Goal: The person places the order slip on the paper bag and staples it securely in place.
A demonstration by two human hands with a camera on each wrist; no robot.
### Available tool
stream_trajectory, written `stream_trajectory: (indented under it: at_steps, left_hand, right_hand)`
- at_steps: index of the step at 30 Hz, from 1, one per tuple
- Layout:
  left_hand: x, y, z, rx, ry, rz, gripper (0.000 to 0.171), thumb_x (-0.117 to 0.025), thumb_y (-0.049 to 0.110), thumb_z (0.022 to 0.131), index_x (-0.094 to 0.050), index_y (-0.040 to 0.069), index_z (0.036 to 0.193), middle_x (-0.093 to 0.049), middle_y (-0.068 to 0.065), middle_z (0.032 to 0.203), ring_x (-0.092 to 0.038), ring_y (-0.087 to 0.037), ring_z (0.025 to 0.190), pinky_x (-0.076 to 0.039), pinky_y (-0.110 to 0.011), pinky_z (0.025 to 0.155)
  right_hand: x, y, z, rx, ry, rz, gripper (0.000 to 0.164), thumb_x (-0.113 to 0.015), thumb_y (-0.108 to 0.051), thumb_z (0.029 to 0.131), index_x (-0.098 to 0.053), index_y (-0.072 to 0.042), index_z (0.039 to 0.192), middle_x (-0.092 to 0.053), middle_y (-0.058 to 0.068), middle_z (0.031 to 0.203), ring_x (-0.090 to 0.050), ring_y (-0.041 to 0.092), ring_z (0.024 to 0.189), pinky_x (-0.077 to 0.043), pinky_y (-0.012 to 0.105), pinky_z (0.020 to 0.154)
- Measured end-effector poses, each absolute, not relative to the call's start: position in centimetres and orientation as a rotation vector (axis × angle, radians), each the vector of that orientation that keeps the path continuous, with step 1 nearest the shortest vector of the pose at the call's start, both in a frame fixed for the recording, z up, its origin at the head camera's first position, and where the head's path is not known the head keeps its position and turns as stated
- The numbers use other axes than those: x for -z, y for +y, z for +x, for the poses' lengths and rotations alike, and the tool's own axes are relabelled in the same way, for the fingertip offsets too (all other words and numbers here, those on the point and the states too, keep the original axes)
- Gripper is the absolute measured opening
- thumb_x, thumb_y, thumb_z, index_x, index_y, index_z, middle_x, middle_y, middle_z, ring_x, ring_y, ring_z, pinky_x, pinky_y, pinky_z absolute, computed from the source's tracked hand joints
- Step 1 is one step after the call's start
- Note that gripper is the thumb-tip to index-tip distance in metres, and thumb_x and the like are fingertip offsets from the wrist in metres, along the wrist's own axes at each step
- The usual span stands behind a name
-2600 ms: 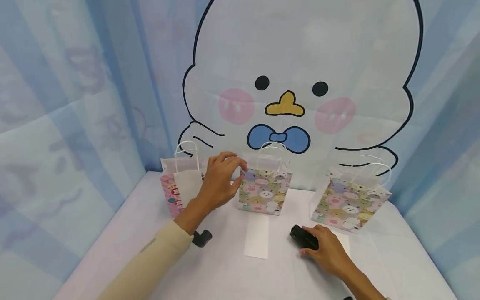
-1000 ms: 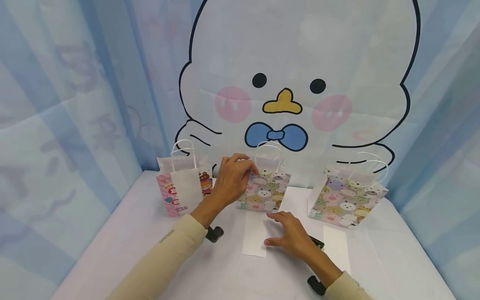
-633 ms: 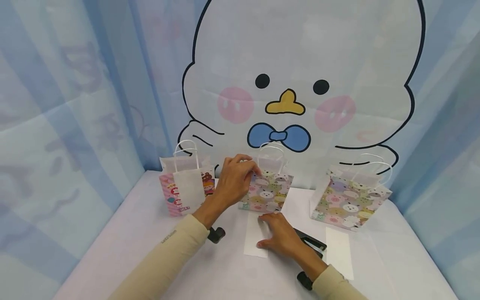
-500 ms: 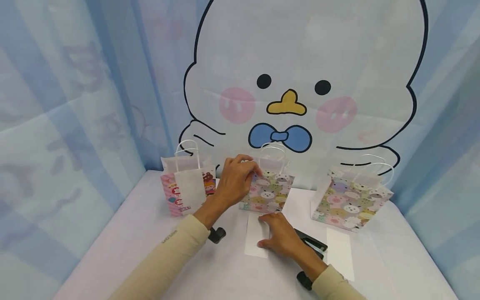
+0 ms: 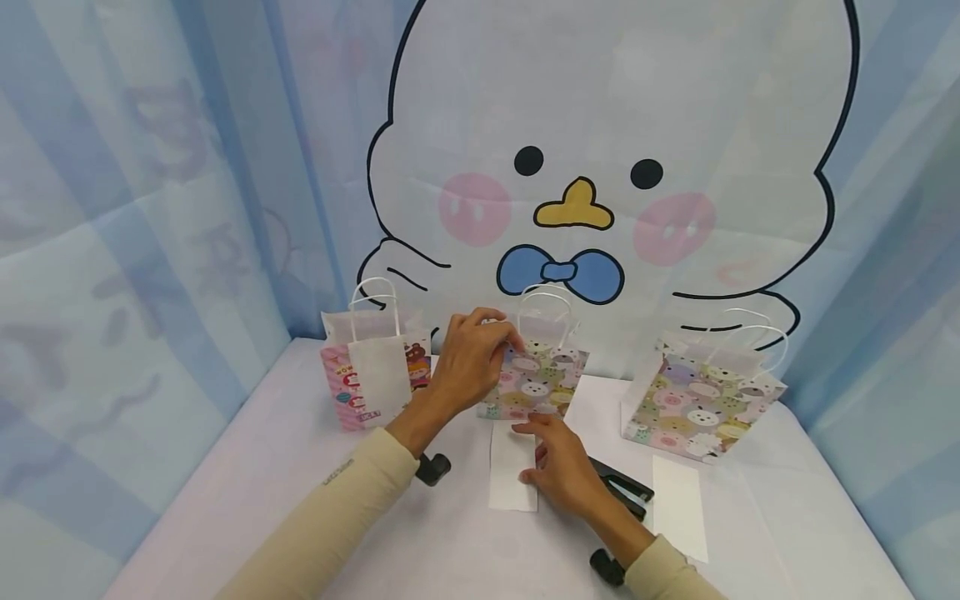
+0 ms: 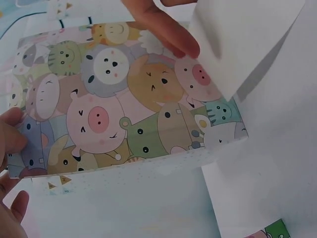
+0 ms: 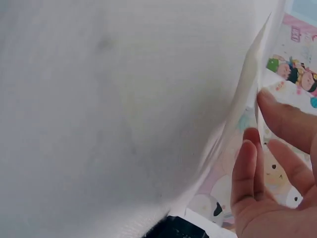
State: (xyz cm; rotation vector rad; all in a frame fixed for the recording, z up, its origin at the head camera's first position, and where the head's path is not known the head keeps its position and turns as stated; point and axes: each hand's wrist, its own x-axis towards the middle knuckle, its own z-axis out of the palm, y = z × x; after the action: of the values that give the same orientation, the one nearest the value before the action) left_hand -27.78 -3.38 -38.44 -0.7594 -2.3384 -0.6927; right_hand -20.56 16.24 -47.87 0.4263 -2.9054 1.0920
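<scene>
My left hand (image 5: 472,358) holds the upper left corner of the middle paper gift bag (image 5: 536,390), which is printed with cartoon animals and stands upright. Its fingertips (image 6: 12,136) show at the bag's edge in the left wrist view. In front of that bag is a white paper strip (image 5: 512,479). My right hand (image 5: 562,467) pinches the strip's right side between thumb and fingers; the right wrist view shows the raised paper (image 7: 247,74) with the thumb (image 7: 280,116) against it. Right beside this hand lies a black stapler (image 5: 626,487), partly hidden by the wrist.
A pink gift bag (image 5: 341,387) with a white strip (image 5: 378,379) down its front stands at the left. Another animal-print bag (image 5: 693,408) stands at the right, a second paper strip (image 5: 678,508) lying before it. A printed curtain (image 5: 577,108) hangs behind the white table (image 5: 285,500).
My right hand put the stapler down on the table, moved left to the middle paper strip and took hold of it. The left hand shifted right onto the middle bag's corner.
</scene>
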Motion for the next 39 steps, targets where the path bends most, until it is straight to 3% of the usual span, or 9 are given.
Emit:
stream_trajectory:
  at_steps: [3,15,16,19,23,28,34,39]
  left_hand:
    - [38.4,-3.4,-27.8,0.692,-2.335,-0.763,0.019,-0.064,0.004,0.103,-0.077,0.017,0.099,-0.082,0.002,0.103,-0.062,-0.023,0.133,-0.045,-0.046,0.104]
    - [38.3,-3.3,-27.6,0.690,-2.350,-0.750,0.019,-0.064,0.004,0.103,-0.077,0.017,0.099,-0.082,0.001,0.105,-0.062,-0.023,0.134,-0.045,-0.047,0.106]
    - [38.3,-3.3,-27.6,0.690,-2.347,-0.751,0.019,-0.064,0.004,0.103,-0.077,0.017,0.099,-0.082,0.001,0.105,-0.062,-0.023,0.133,-0.045,-0.047,0.105]
    - [38.3,-3.3,-27.6,0.691,-2.341,-0.754,0.020,-0.064,0.002,0.103,-0.077,0.017,0.098,-0.082,0.001,0.104,-0.063,-0.023,0.133,-0.045,-0.047,0.105]
    - [38.3,-3.3,-27.6,0.695,-2.343,-0.752,0.020,-0.064,0.002,0.102,-0.077,0.017,0.098,-0.082,0.001,0.104,-0.063,-0.023,0.133,-0.045,-0.048,0.105]
    - [38.3,-3.3,-27.6,0.692,-2.360,-0.743,0.018,-0.064,0.005,0.103,-0.077,0.016,0.099,-0.082,0.000,0.106,-0.062,-0.024,0.134,-0.045,-0.048,0.106]
    - [38.3,-3.3,-27.6,0.684,-2.360,-0.736,0.016,-0.066,0.006,0.103,-0.077,0.017,0.098,-0.082,0.000,0.105,-0.062,-0.024,0.134,-0.046,-0.048,0.106]
    - [38.2,-3.2,-27.6,0.683,-2.368,-0.742,0.016,-0.066,0.005,0.102,-0.076,0.017,0.097,-0.082,0.000,0.105,-0.062,-0.024,0.135,-0.046,-0.048,0.105]
  right_hand:
    - [47.9,16.4,-20.5,-1.145,-2.879,0.335,0.060,-0.094,0.001,0.074,-0.077,-0.018,0.128,-0.053,0.013,0.156,-0.059,0.010,0.080,-0.054,0.019,0.072]
    - [47.8,16.8,-19.8,-1.283,-2.799,0.119,0.045,-0.090,0.003,0.077,-0.083,-0.020,0.115,-0.054,0.021,0.153,-0.063,0.012,0.080,-0.053,0.022,0.072]
    - [47.7,16.8,-19.8,-1.289,-2.800,0.114,0.043,-0.090,0.002,0.078,-0.084,-0.020,0.114,-0.058,0.020,0.150,-0.063,0.012,0.080,-0.053,0.023,0.071]
    - [47.6,16.9,-19.7,-1.304,-2.804,0.096,0.039,-0.090,0.002,0.079,-0.085,-0.020,0.111,-0.072,0.013,0.120,-0.061,0.012,0.079,-0.051,0.022,0.069]
    - [47.5,16.9,-19.7,-1.334,-2.774,0.107,0.036,-0.089,0.001,0.081,-0.085,-0.018,0.111,-0.070,0.003,0.090,-0.058,0.013,0.081,-0.050,0.020,0.068]
    - [47.1,17.1,-19.6,-1.357,-2.681,0.211,0.037,-0.088,-0.002,0.083,-0.083,-0.018,0.116,-0.077,0.001,0.107,-0.066,0.014,0.090,-0.057,0.018,0.077]
    - [45.9,17.4,-20.2,-1.409,-2.559,0.286,0.041,-0.088,-0.006,0.085,-0.080,-0.018,0.124,-0.075,0.003,0.126,-0.070,0.019,0.101,-0.061,0.024,0.085]
    - [44.6,17.6,-21.2,-1.459,-2.466,0.304,0.039,-0.086,-0.008,0.088,-0.079,-0.016,0.125,-0.073,0.007,0.128,-0.070,0.023,0.100,-0.060,0.026,0.087]
